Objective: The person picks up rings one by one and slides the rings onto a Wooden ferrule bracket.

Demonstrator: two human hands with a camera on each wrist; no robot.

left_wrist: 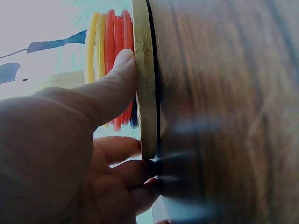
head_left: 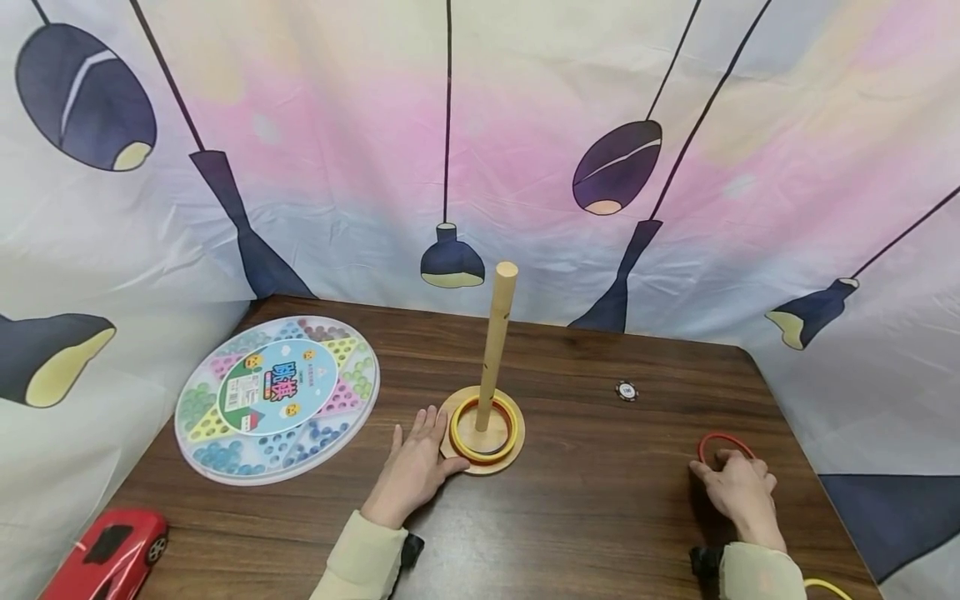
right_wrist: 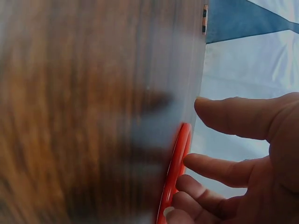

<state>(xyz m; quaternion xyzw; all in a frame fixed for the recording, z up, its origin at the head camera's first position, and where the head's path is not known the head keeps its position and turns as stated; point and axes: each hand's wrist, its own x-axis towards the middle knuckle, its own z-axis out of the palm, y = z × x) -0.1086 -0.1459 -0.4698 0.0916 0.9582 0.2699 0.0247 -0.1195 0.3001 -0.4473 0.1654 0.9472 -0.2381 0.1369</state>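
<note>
A wooden peg (head_left: 495, 350) stands upright on a round wooden base (head_left: 517, 450). Several rings are stacked round the peg, yellow rings (left_wrist: 96, 44) over red rings (left_wrist: 117, 42), with a dark one partly seen against the base. My left hand (head_left: 412, 467) holds the base at its near left edge; the thumb lies over the rim beside the rings and the fingers bend at the side. Toward the table's right side, my right hand (head_left: 738, 492) touches a red ring (head_left: 723, 437) with its fingertips. In the right wrist view the thumb is apart from this ring (right_wrist: 175, 172).
A round Chinese checkers set (head_left: 277, 400) with coloured marbles lies left of the stand. A red toy car (head_left: 112, 554) is at the near left. Farther back right lies a poker chip (head_left: 627, 391). Part of a yellow ring (head_left: 825, 586) shows beside the right sleeve.
</note>
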